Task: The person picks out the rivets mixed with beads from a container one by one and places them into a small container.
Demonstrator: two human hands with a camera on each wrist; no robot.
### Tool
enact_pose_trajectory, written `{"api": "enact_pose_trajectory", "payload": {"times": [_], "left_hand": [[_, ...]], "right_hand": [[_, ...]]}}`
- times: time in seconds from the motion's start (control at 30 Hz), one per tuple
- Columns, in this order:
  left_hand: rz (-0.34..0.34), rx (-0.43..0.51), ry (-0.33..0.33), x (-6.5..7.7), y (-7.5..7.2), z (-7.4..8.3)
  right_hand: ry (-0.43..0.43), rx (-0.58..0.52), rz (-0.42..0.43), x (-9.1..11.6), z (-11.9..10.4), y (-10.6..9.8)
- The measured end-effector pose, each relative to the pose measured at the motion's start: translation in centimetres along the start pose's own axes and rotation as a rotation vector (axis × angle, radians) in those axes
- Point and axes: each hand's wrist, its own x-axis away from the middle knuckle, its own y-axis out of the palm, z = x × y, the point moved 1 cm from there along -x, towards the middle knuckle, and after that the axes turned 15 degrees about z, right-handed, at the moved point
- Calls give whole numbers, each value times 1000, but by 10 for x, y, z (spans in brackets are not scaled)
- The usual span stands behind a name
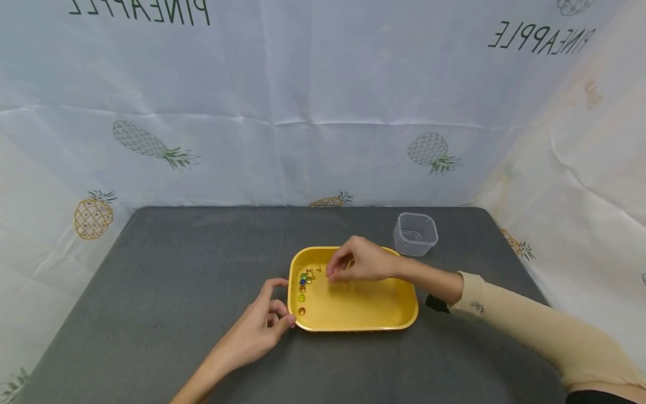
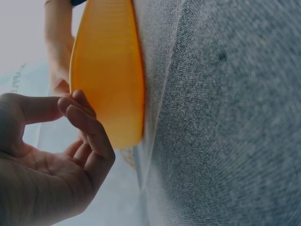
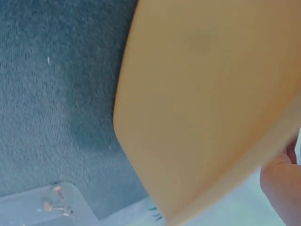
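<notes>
Marbles point(image 1: 303, 289) in yellow tray point(image 1: 368, 306), left of right hand point(image 1: 364, 260)

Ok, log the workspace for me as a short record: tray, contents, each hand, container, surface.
Tray: yellow tray, rounded corners, long side across the table
Contents: coloured beads (blue, green, amber) along the left end; small gold-coloured pieces near them, towards the far side
Left hand: touches the tray's left end
Right hand: over the tray, fingertips close together; cannot tell if they pinch anything
Container: clear plastic container, beyond the tray's far right corner
Surface: dark grey table
</notes>
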Motion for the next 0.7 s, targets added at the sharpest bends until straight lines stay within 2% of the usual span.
{"api": "enact_pose_trajectory", "payload": {"times": [0.47, 0.7], "left_hand": [[-8, -1, 10, -1, -1, 0], [-6, 4, 4, 0, -1, 1]], "right_hand": [[14, -123, 110, 9, -10, -21], [12, -126, 162, 15, -15, -31]]}}
